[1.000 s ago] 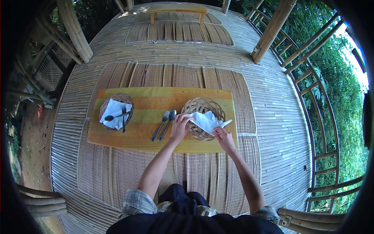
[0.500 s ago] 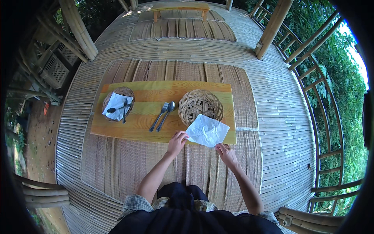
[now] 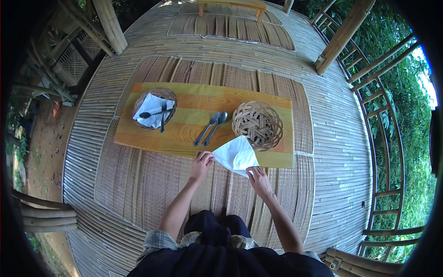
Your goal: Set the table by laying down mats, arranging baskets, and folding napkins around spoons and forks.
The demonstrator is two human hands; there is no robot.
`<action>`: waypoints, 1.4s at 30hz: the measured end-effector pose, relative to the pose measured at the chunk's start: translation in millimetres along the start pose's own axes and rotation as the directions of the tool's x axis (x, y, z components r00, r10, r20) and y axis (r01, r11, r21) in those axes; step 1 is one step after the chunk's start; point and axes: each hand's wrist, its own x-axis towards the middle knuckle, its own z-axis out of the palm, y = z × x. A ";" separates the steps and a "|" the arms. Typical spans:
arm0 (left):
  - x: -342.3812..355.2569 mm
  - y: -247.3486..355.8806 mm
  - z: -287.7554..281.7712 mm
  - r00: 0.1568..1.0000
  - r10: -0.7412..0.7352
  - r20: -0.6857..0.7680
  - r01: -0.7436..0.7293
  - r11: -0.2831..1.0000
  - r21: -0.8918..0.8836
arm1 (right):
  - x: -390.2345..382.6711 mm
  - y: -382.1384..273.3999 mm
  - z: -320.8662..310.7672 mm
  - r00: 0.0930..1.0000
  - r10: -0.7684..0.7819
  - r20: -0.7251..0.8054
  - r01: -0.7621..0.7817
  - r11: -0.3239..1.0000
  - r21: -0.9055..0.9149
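A white paper napkin (image 3: 236,154) is stretched between my two hands at the near edge of the low wooden table (image 3: 194,94). My left hand (image 3: 200,166) pinches its left corner, and my right hand (image 3: 260,181) pinches the lower right corner. Just beyond the napkin, a round woven basket (image 3: 257,125) shows its bare lattice bottom. A fork (image 3: 206,129) and a spoon (image 3: 215,129) lie side by side left of that basket. On the table's left end, a second woven basket (image 3: 173,99) holds a white napkin (image 3: 158,104) with a spoon and fork crossed on top.
Woven mats (image 3: 138,184) lie under the table on a bamboo slat floor (image 3: 339,184). A bamboo railing (image 3: 383,124) runs along the right side. Farther back stands another low wooden table (image 3: 233,3). Bamboo posts (image 3: 344,37) rise at both sides.
Both hands have moved slightly left with the napkin, which now sits farther from the empty basket and is more folded at its right. The whole view has shifted and tilted a little.
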 end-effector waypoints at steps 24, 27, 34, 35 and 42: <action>-62.7 -31.5 -29.5 0.998 -0.069 -0.008 0.068 0.995 -0.071 | 62.7 -23.7 42.8 0.998 0.060 0.012 -0.061 0.990 0.124; -65.2 -30.2 -24.0 0.992 -0.127 -0.005 0.127 0.990 -0.067 | 82.7 -5.7 54.0 0.998 0.043 0.041 -0.049 0.986 0.162; -59.2 -26.9 -6.6 0.926 -0.377 -0.026 0.366 0.912 -0.186 | 108.2 15.6 73.5 0.998 0.058 -0.002 -0.058 0.997 0.053; -58.3 -25.8 -6.0 0.909 -0.415 -0.029 0.401 0.893 -0.204 | 101.7 16.9 73.0 0.996 0.018 -0.083 -0.022 0.999 -0.047; -60.8 -29.9 0.9 0.834 -0.551 0.000 0.530 0.802 -0.274 | -3.9 28.0 76.4 0.649 0.663 -0.374 -0.614 0.746 0.257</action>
